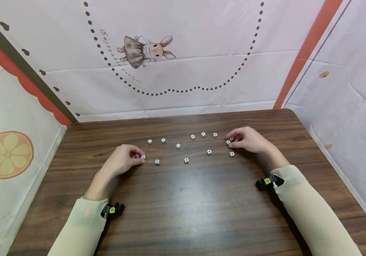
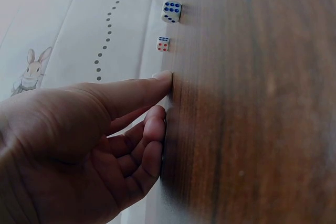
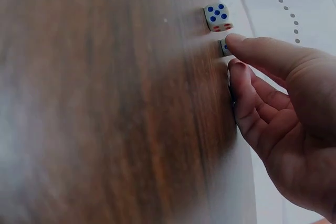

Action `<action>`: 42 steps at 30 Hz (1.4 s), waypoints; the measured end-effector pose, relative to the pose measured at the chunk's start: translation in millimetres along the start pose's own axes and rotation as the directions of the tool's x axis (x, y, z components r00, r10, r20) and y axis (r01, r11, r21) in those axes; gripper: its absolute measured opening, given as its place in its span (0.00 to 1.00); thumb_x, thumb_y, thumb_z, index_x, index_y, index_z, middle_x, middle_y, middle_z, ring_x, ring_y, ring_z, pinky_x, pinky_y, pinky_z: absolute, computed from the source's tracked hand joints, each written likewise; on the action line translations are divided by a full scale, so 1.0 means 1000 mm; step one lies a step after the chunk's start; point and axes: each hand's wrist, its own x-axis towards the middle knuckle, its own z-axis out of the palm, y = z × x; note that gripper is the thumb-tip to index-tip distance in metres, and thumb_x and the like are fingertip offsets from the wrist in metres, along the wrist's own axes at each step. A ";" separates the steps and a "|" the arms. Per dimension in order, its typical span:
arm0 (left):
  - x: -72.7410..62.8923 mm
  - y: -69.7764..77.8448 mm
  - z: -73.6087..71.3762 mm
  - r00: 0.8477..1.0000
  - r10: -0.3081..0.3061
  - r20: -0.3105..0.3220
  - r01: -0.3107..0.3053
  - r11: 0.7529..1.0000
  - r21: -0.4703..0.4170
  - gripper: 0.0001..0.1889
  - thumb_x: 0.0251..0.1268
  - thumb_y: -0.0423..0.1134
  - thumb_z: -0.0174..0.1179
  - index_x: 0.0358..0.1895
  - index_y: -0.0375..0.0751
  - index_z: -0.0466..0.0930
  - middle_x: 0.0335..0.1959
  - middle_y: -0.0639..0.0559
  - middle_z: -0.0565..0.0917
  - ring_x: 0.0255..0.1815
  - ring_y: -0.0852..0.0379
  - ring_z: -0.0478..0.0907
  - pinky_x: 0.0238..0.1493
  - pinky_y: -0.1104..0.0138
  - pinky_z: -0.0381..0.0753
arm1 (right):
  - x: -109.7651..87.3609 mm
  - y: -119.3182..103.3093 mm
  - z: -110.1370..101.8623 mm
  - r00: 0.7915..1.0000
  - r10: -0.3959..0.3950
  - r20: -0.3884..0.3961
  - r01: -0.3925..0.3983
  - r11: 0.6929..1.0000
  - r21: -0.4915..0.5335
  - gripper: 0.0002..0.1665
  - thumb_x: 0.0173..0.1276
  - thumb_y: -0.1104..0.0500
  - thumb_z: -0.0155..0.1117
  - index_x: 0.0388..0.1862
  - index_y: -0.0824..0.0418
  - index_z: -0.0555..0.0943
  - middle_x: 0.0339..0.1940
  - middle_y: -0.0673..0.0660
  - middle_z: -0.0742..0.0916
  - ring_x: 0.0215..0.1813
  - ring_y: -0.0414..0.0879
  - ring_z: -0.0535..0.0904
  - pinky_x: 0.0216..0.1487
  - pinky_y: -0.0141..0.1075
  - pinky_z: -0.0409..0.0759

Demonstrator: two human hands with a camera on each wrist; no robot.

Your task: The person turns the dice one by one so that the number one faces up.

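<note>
We note a printed cloth beyond the fingers of both hands, rising past the far edge of the table. The brown wood-grain table lies beneath all the fingers. Two pale sleeves, left and right, trail back from them on the near side. A printed rabbit shows on the cloth, past the left fingertips.

We find the left hand with its fingers bent and its thumb and forefinger narrowly parted, pinching the left die. (In the left wrist view this die does not show, probably hidden behind the thumb, so we cannot judge how firm the hold is.) The right hand is set likewise: fingers bent, thumb and forefinger nearly together, with the right die between their tips. A black wrist device sits behind the right fingers, and its twin behind the left.

We count ten further white dice between the two sets of fingertips. One near die is just right of the left fingertips; another close die lies just on the near side of the right thumb.
</note>
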 end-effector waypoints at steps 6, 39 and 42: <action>-0.001 0.001 -0.001 1.000 0.004 -0.003 -0.004 1.000 0.000 0.05 0.66 0.38 0.75 0.42 0.44 0.90 0.33 0.53 0.84 0.36 0.54 0.78 0.41 0.60 0.77 | 0.000 0.000 0.002 1.000 0.008 0.006 -0.008 1.000 0.020 0.12 0.69 0.63 0.77 0.50 0.64 0.90 0.37 0.54 0.90 0.41 0.47 0.83 0.41 0.32 0.78; -0.002 -0.001 0.001 1.000 0.004 0.007 -0.004 1.000 0.004 0.06 0.67 0.39 0.74 0.43 0.45 0.90 0.33 0.54 0.84 0.35 0.54 0.78 0.39 0.61 0.77 | -0.001 0.002 0.005 0.999 0.043 0.008 -0.043 0.999 -0.006 0.10 0.70 0.63 0.77 0.47 0.64 0.89 0.33 0.52 0.88 0.39 0.46 0.81 0.41 0.34 0.77; -0.001 0.000 0.001 1.000 0.008 0.006 -0.008 1.000 -0.008 0.06 0.66 0.38 0.75 0.43 0.44 0.90 0.32 0.53 0.84 0.35 0.55 0.78 0.39 0.62 0.77 | -0.001 0.003 0.005 0.999 0.043 0.005 -0.043 0.999 0.003 0.09 0.69 0.63 0.77 0.47 0.64 0.90 0.34 0.52 0.89 0.39 0.46 0.82 0.41 0.33 0.77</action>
